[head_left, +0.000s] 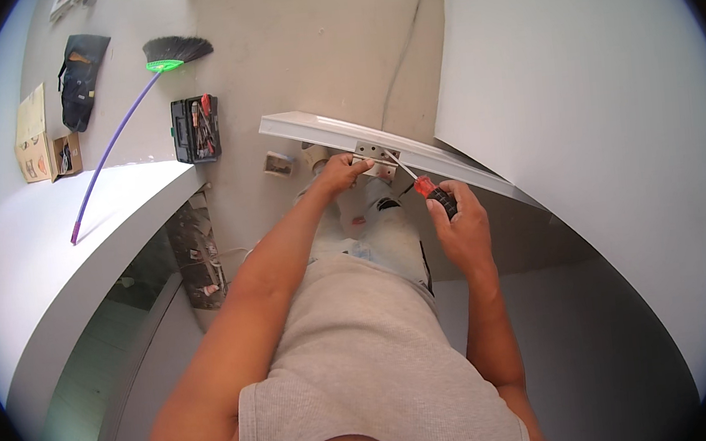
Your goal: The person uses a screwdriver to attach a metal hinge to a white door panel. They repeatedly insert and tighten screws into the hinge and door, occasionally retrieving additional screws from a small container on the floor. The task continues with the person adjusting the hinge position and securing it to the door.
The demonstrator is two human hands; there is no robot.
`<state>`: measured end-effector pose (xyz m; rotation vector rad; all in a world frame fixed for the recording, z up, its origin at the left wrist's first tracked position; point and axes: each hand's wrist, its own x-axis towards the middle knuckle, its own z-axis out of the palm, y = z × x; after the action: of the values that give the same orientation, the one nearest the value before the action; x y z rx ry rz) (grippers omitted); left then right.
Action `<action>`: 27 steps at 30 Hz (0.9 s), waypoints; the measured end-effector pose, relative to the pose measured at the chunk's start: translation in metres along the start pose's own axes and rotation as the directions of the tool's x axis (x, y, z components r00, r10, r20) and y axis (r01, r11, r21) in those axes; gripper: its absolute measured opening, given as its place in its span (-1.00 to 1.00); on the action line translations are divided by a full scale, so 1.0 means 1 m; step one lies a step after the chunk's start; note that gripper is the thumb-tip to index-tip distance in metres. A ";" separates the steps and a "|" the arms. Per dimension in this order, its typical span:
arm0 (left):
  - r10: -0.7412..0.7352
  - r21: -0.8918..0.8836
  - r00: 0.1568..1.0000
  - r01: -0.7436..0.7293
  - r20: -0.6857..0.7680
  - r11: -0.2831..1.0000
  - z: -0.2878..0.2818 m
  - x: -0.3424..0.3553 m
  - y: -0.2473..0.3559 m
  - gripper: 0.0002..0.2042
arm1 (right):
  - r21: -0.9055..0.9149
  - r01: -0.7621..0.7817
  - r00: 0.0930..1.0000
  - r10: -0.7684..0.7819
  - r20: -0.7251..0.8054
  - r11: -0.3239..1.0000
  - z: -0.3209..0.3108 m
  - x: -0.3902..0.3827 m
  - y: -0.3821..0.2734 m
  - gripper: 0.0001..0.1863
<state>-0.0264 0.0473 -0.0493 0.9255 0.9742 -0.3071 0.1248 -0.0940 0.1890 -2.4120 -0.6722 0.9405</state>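
Observation:
A white door panel (303,127) lies edge-up across the middle, and a metal hinge (374,150) with screw holes sits against its narrow edge. My left hand (339,175) pinches the hinge's near leaf between thumb and fingers. A screwdriver (436,196) with a red and black handle is gripped in my right hand (464,226), to the right of the hinge. Its shaft slants up and left, the tip at or close to the hinge's upper leaf. Whether a screw is under the tip is too small to tell.
At the far left an open black toolbox (185,139) holds several tools. A broom (115,139) leans nearby, beside a cardboard box (34,147) and a dark bag (83,89). A small box (278,164) lies left of the panel. A white wall (579,117) rises at right.

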 end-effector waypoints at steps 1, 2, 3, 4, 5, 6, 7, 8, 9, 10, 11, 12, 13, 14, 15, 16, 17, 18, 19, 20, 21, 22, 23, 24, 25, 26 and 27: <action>-0.008 0.008 1.000 0.008 0.017 1.000 0.000 0.001 0.000 -0.72 | -0.008 0.011 1.000 -0.011 0.016 1.000 0.003 0.002 -0.002 -0.71; -0.017 0.016 0.999 0.016 0.034 1.000 -0.001 0.001 0.000 -0.72 | -0.016 0.022 0.999 -0.022 0.033 1.000 0.006 0.005 -0.004 -0.70; -0.025 0.023 0.998 0.024 0.051 0.999 -0.001 0.001 0.000 -0.71 | -0.024 0.034 0.998 -0.033 0.050 0.999 0.010 0.006 -0.006 -0.70; -0.017 0.013 0.999 0.017 0.045 1.000 -0.001 0.001 0.001 -0.70 | -0.036 0.053 0.997 -0.051 0.050 0.998 0.014 0.007 -0.007 -0.69; -0.010 0.003 0.999 0.010 0.039 1.000 0.001 0.000 0.001 -0.68 | -0.047 0.072 0.996 -0.069 0.051 0.996 0.019 0.008 -0.007 -0.69; -0.002 -0.008 0.999 0.002 0.032 1.000 0.002 -0.001 0.002 -0.67 | -0.059 0.091 0.995 -0.088 0.053 0.994 0.022 0.009 -0.008 -0.69; -0.014 -0.017 1.000 0.014 0.016 1.000 0.002 -0.001 0.003 -0.65 | -0.057 0.084 0.995 -0.080 0.057 0.995 0.024 0.011 -0.010 -0.69; -0.026 -0.026 1.000 0.026 0.000 0.999 0.003 -0.001 0.004 -0.63 | -0.055 0.076 0.995 -0.073 0.061 0.996 0.026 0.012 -0.012 -0.69; -0.039 -0.036 0.999 0.038 -0.016 0.999 0.003 -0.002 0.005 -0.61 | -0.053 0.069 0.996 -0.066 0.065 0.996 0.027 0.013 -0.014 -0.69; -0.050 -0.015 0.998 0.050 -0.034 0.999 0.004 -0.004 0.010 -0.59 | -0.052 0.070 0.996 -0.067 0.063 0.996 0.029 0.014 -0.015 -0.70; -0.061 0.006 0.997 0.061 -0.051 0.998 0.005 -0.008 0.017 -0.58 | -0.052 0.072 0.996 -0.069 0.060 0.996 0.031 0.016 -0.016 -0.70; -0.072 0.026 0.995 0.074 -0.068 0.997 0.006 -0.010 0.021 -0.57 | -0.052 0.073 0.996 -0.070 0.059 0.996 0.032 0.017 -0.017 -0.70; -0.064 0.021 0.996 0.066 -0.066 0.998 0.005 -0.010 0.021 -0.57 | -0.067 0.074 0.995 -0.069 0.068 0.995 0.033 0.018 -0.018 -0.71; -0.057 0.016 0.996 0.058 -0.064 0.998 0.005 -0.010 0.021 -0.57 | -0.082 0.075 0.995 -0.069 0.077 0.994 0.033 0.019 -0.020 -0.71; -0.050 0.010 0.997 0.050 -0.063 0.999 0.004 -0.009 0.021 -0.56 | -0.097 0.076 0.994 -0.067 0.086 0.992 0.033 0.021 -0.022 -0.72; -0.046 -0.003 0.997 0.046 -0.066 0.999 0.005 -0.008 0.021 -0.57 | -0.118 0.055 0.995 -0.045 0.094 0.992 0.034 0.021 -0.023 -0.71; -0.043 -0.017 0.997 0.042 -0.070 0.999 0.007 -0.006 0.020 -0.57 | -0.138 0.035 0.995 -0.021 0.100 0.990 0.035 0.022 -0.024 -0.70; -0.040 -0.031 0.996 0.038 -0.074 0.999 0.008 -0.004 0.018 -0.57 | -0.159 0.015 0.994 0.002 0.106 0.987 0.036 0.023 -0.026 -0.68; -0.039 -0.033 0.996 0.037 -0.079 0.999 0.008 -0.001 0.014 -0.57 | -0.218 -0.049 0.986 0.082 0.144 0.975 0.037 0.027 -0.032 -0.66; -0.038 -0.036 0.996 0.035 -0.085 0.999 0.008 0.003 0.009 -0.58 | -0.279 -0.110 0.971 0.163 0.175 0.954 0.036 0.032 -0.042 -0.63; -0.036 -0.039 0.995 0.033 -0.090 0.999 0.008 0.006 0.005 -0.58 | -0.341 -0.166 0.949 0.244 0.200 0.925 0.035 0.036 -0.052 -0.60; -0.038 -0.059 0.995 0.033 -0.089 0.998 0.008 0.008 0.003 -0.59 | -0.375 -0.162 0.944 0.254 0.209 0.913 0.033 0.041 -0.060 -0.58; -0.040 -0.079 0.995 0.033 -0.088 0.996 0.008 0.009 0.001 -0.59 | -0.408 -0.157 0.940 0.263 0.218 0.899 0.032 0.044 -0.068 -0.56; -0.041 -0.100 0.995 0.032 -0.088 0.994 0.008 0.011 0.000 -0.60 | -0.442 -0.151 0.935 0.272 0.226 0.884 0.031 0.047 -0.073 -0.53; -0.050 -0.096 0.995 0.041 -0.092 0.995 0.009 0.010 0.002 -0.60 | -0.460 -0.134 0.947 0.250 0.201 0.878 0.033 0.048 -0.072 -0.56; -0.058 -0.093 0.994 0.049 -0.096 0.994 0.010 0.008 0.004 -0.60 | -0.477 -0.117 0.958 0.225 0.177 0.871 0.035 0.050 -0.068 -0.58; -0.066 -0.091 0.993 0.057 -0.100 0.994 0.011 0.007 0.006 -0.58 | -0.496 -0.099 0.968 0.199 0.154 0.863 0.034 0.051 -0.067 -0.60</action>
<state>-0.0128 0.0439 -0.0489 0.8385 1.1041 -0.2687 0.1153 -0.0037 0.1796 -2.8683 -0.8921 1.2101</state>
